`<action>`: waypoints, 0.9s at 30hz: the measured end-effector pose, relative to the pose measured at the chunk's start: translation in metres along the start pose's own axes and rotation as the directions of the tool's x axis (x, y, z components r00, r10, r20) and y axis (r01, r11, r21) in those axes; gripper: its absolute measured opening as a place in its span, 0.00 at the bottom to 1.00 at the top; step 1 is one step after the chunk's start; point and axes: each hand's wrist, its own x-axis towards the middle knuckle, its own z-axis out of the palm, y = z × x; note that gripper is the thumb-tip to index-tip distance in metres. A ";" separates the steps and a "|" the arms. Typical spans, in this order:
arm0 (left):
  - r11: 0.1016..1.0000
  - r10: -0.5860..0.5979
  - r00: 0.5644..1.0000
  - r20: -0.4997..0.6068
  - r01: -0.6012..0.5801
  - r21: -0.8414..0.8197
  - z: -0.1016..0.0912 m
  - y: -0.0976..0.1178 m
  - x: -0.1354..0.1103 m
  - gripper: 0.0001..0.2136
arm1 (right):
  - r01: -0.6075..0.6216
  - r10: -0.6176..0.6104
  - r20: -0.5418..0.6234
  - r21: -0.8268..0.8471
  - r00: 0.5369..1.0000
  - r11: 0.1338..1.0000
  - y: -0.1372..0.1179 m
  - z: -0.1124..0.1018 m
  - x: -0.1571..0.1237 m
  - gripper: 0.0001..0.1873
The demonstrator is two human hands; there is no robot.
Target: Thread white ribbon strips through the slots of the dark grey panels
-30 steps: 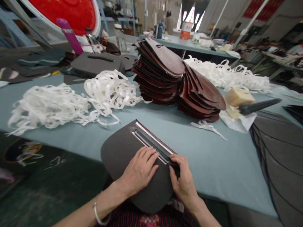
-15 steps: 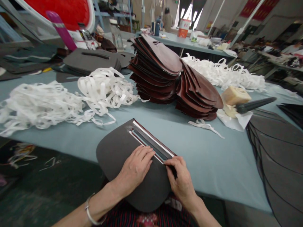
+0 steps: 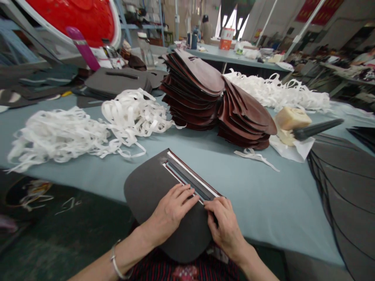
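A dark grey rounded panel (image 3: 146,191) lies at the table's near edge, partly over my lap. Along its upper right side runs a long slot, bordered by white tape (image 3: 193,173) and thin brown edging. My left hand (image 3: 172,208) rests flat on the panel, fingers stretched and fingertips at the slot's lower border. At the slot's near end, my right hand (image 3: 224,220) has its fingers curled and pinched on the panel's edge. Its thumb is partly hidden, and whether it also grips the tape I cannot tell.
Beyond the panel stand stacked brown leather pieces (image 3: 193,101). Tangled white strips (image 3: 58,134) lie to the left. A yellowish block (image 3: 293,118) and a dark-handled brush (image 3: 318,130) sit on white paper at right, near more dark grey panels (image 3: 345,187).
The whole view has shifted slightly. My left fingers have slid a little along the slot towards my right hand and spread more. The right hand keeps its pinch at the slot's end.
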 end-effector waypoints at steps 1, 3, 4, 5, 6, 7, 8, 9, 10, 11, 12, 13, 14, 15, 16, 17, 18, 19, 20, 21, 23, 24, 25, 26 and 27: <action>1.000 0.013 1.000 0.005 -0.013 0.014 -0.001 -0.002 0.000 0.18 | 0.008 -0.008 -0.003 -0.018 1.000 1.000 0.000 0.001 0.000 0.13; 0.998 -0.011 1.000 -0.003 0.011 0.058 -0.005 -0.011 -0.001 0.18 | 0.026 -0.027 -0.011 -0.036 1.000 0.999 0.000 0.002 0.000 0.13; 0.995 -0.046 0.999 -0.012 0.047 0.090 -0.008 -0.019 -0.001 0.17 | 0.035 -0.036 -0.015 -0.041 0.999 0.999 0.000 0.002 0.000 0.13; 0.987 -0.093 0.995 -0.029 0.096 0.127 -0.011 -0.028 -0.002 0.17 | 0.043 -0.044 -0.021 -0.044 0.999 0.998 0.001 0.002 0.000 0.13; 0.975 -0.143 0.989 -0.044 0.148 0.165 -0.015 -0.038 -0.003 0.17 | 0.047 -0.049 -0.028 -0.048 0.998 0.998 0.001 0.002 0.001 0.13; 0.961 -0.184 0.981 -0.058 0.192 0.197 -0.019 -0.048 -0.004 0.17 | 0.051 -0.053 -0.033 -0.053 0.998 0.997 0.001 0.002 0.001 0.13; 0.949 -0.212 0.975 -0.069 0.222 0.221 -0.022 -0.057 -0.004 0.16 | 0.053 -0.055 -0.039 -0.059 0.998 0.997 0.001 0.002 0.002 0.12; 0.942 -0.228 0.971 -0.072 0.238 0.236 -0.026 -0.064 -0.005 0.16 | 0.055 -0.058 -0.042 -0.065 0.997 0.996 0.001 0.002 0.002 0.12; 0.940 -0.233 0.970 -0.068 0.243 0.240 -0.029 -0.070 -0.005 0.16 | 0.058 -0.061 -0.044 -0.072 0.997 0.996 0.000 0.002 0.002 0.12; 0.942 -0.232 0.971 -0.058 0.239 0.236 -0.032 -0.073 -0.005 0.15 | 0.062 -0.065 -0.044 -0.075 0.997 0.995 0.000 0.002 0.002 0.12; 0.945 -0.233 0.971 -0.045 0.237 0.226 -0.034 -0.075 -0.006 0.15 | 0.064 -0.067 -0.041 -0.074 0.997 0.995 0.000 0.002 0.002 0.13; 0.948 -0.237 0.971 -0.033 0.238 0.213 -0.036 -0.075 -0.006 0.16 | 0.065 -0.068 -0.037 -0.071 0.997 0.995 0.000 0.002 0.001 0.13; 0.950 -0.240 0.970 -0.019 0.239 0.201 -0.038 -0.075 -0.005 0.17 | 0.062 -0.065 -0.036 -0.066 0.997 0.996 0.000 0.002 0.001 0.13; 0.952 -0.243 0.970 -0.008 0.240 0.191 -0.039 -0.074 -0.005 0.17 | 0.057 -0.059 -0.031 -0.062 0.998 0.996 0.000 0.002 0.001 0.14; 0.954 -0.241 0.971 -0.004 0.237 0.183 -0.040 -0.073 -0.005 0.17 | 0.050 -0.052 -0.028 -0.060 0.998 0.997 -0.001 0.002 0.000 0.14; 0.957 -0.234 0.972 -0.004 0.231 0.177 -0.041 -0.072 -0.004 0.17 | 0.045 -0.046 -0.025 -0.058 0.999 0.997 -0.001 0.002 0.000 0.14; 0.958 -0.228 0.974 -0.006 0.225 0.176 -0.041 -0.071 -0.003 0.16 | 0.042 -0.043 -0.022 -0.058 0.999 0.997 -0.001 0.002 0.000 0.14; 0.959 -0.221 0.975 -0.009 0.219 0.179 -0.042 -0.071 -0.002 0.15 | 0.042 -0.044 -0.021 -0.059 0.999 0.997 -0.001 0.002 0.000 0.14; 0.959 -0.215 0.976 -0.014 0.214 0.184 -0.041 -0.069 -0.001 0.14 | 0.043 -0.044 -0.022 -0.061 0.999 0.997 -0.001 0.002 0.000 0.14; 0.959 -0.212 0.977 -0.018 0.211 0.189 -0.041 -0.068 0.000 0.13 | 0.044 -0.046 -0.024 -0.065 0.999 0.997 -0.002 0.002 0.000 0.14; 0.958 -0.217 0.976 -0.030 0.219 0.185 -0.038 -0.061 0.001 0.11 | 0.046 -0.048 -0.027 -0.071 0.998 0.996 -0.002 0.001 0.000 0.14; 0.958 -0.227 0.973 -0.041 0.230 0.171 -0.036 -0.056 0.001 0.11 | 0.044 -0.047 -0.039 -0.073 0.998 0.996 -0.002 0.001 0.000 0.14; 0.958 -0.237 0.970 -0.055 0.243 0.150 -0.034 -0.050 0.001 0.12 | 0.036 -0.041 -0.066 -0.077 0.997 0.996 -0.002 0.001 0.000 0.13; 0.959 -0.249 0.966 -0.070 0.256 0.125 -0.032 -0.044 0.000 0.12 | 0.022 -0.031 -0.104 -0.085 0.994 0.996 -0.002 0.000 0.000 0.12; 0.958 -0.260 0.962 -0.082 0.267 0.100 -0.030 -0.038 -0.002 0.14 | -0.001 -0.014 -0.150 -0.097 0.989 0.995 -0.001 0.000 0.000 0.11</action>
